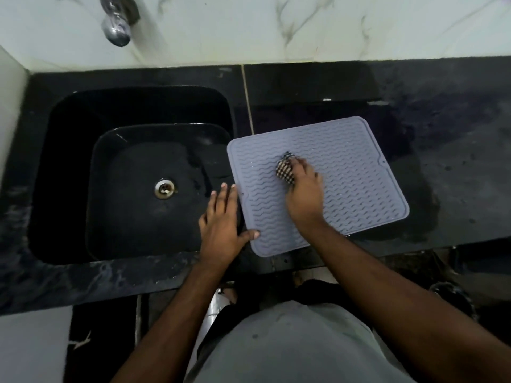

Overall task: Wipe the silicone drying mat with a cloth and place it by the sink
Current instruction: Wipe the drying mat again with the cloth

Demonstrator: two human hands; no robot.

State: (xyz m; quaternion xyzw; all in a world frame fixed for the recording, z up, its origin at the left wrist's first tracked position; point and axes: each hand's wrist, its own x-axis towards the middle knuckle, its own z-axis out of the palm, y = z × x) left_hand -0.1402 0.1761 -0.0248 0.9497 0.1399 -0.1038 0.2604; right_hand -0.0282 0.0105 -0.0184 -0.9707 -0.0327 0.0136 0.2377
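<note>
A grey silicone drying mat (356,172) with a wavy ribbed surface lies flat on the dark counter, just right of the sink, turned slightly askew. My right hand (302,192) presses a black-and-white checked cloth (284,168) onto the mat's middle; the hand looks motion-blurred. My left hand (221,222) lies flat with fingers spread at the mat's left edge, over the sink's right rim, its thumb resting on the mat's near left corner.
A black sink (132,172) with a metal drain (164,188) fills the left side. A chrome tap (116,20) sticks out from the white marble wall above it. The dark stone counter (456,150) extends right, looking wet around the mat. The counter's front edge runs just below the mat.
</note>
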